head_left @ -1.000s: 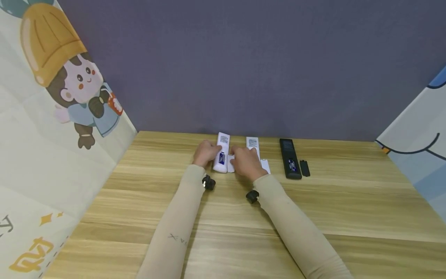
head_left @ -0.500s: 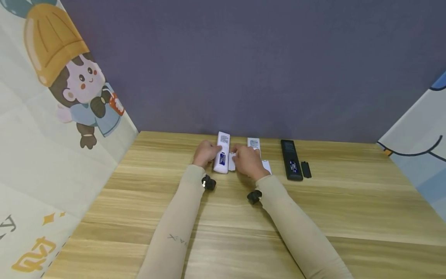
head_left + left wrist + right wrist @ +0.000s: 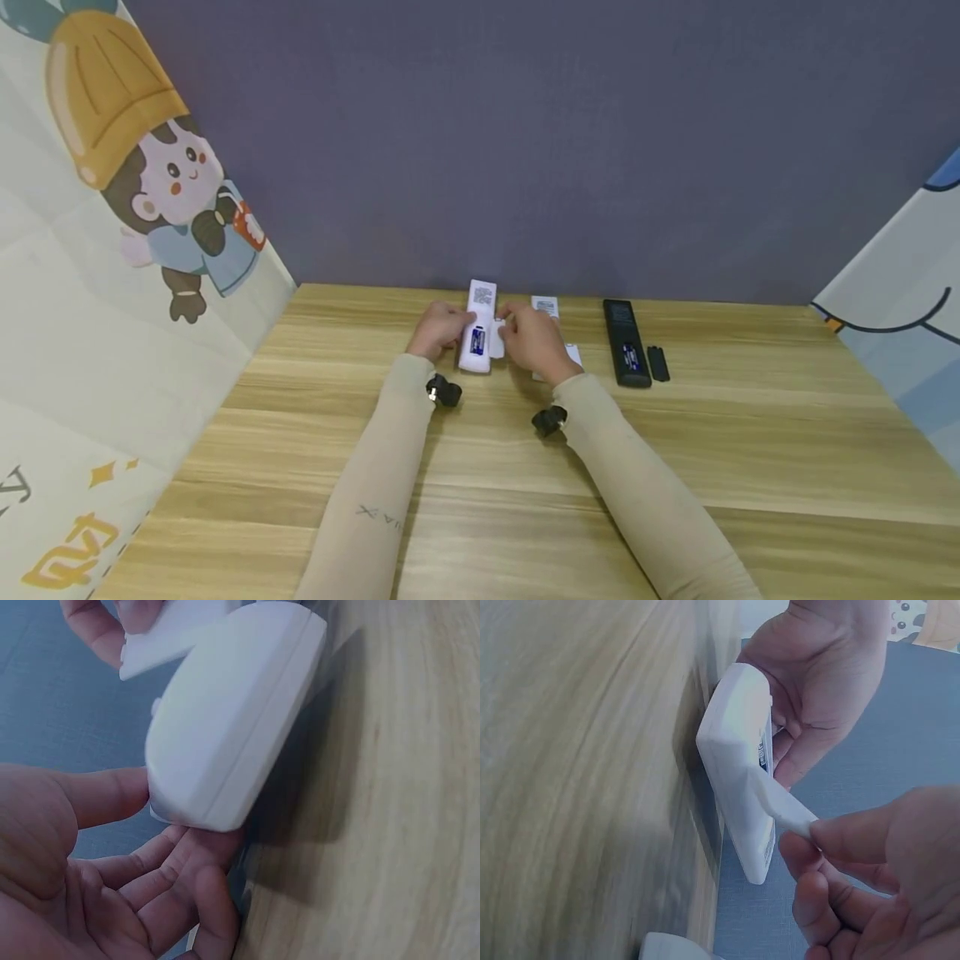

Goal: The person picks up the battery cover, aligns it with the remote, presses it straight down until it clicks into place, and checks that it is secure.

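My left hand (image 3: pixel 438 327) grips a white remote control (image 3: pixel 482 304), thumb on its back and fingers behind its far side. Its battery compartment faces up, with blue batteries (image 3: pixel 477 341) inside. In the left wrist view the remote (image 3: pixel 225 720) is tilted, a shadow falling on the table beside it. With thumb and fingertips, my right hand (image 3: pixel 534 340) pinches a white battery cover (image 3: pixel 497 340) at the remote's right side. From the right wrist, the cover (image 3: pixel 786 806) slants out from the remote's edge by the compartment.
Right of my hands lie a second white remote (image 3: pixel 545 305), partly hidden by the right hand, and its loose cover (image 3: pixel 573 353). Farther right are a black remote (image 3: pixel 622 329) with blue batteries showing and its black cover (image 3: pixel 657 364). A dark partition (image 3: pixel 555 167) rises behind the wooden table (image 3: pixel 480 500).
The white cover has come up from beside the remote's lower end, and its edge now meets the remote's side. The left hand keeps its hold on the remote, which has shifted slightly.
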The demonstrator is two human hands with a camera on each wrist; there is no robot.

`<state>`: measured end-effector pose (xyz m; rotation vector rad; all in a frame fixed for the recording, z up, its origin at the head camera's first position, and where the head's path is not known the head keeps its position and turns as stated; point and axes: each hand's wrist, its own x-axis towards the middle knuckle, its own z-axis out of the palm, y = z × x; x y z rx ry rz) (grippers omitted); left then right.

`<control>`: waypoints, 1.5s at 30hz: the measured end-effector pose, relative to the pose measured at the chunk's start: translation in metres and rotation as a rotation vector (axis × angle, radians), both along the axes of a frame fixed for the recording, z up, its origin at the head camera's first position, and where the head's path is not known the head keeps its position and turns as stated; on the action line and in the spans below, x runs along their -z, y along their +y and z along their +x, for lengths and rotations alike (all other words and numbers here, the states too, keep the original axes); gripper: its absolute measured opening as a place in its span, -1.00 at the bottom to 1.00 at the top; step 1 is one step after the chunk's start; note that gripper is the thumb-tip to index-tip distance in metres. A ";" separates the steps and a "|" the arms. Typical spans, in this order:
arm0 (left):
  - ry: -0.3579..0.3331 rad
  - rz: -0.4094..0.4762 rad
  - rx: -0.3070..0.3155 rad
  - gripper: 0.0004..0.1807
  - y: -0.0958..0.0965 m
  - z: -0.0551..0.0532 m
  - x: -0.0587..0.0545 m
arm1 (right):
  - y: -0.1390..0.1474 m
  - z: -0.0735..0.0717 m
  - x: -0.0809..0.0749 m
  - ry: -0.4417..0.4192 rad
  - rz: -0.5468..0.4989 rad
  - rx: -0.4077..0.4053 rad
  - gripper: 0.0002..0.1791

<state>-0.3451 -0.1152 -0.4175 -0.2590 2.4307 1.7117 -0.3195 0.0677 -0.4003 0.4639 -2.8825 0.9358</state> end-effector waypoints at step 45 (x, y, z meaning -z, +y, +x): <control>-0.136 0.205 0.049 -0.73 -0.007 -0.004 -0.016 | -0.001 0.003 -0.013 0.036 -0.400 -0.015 -0.74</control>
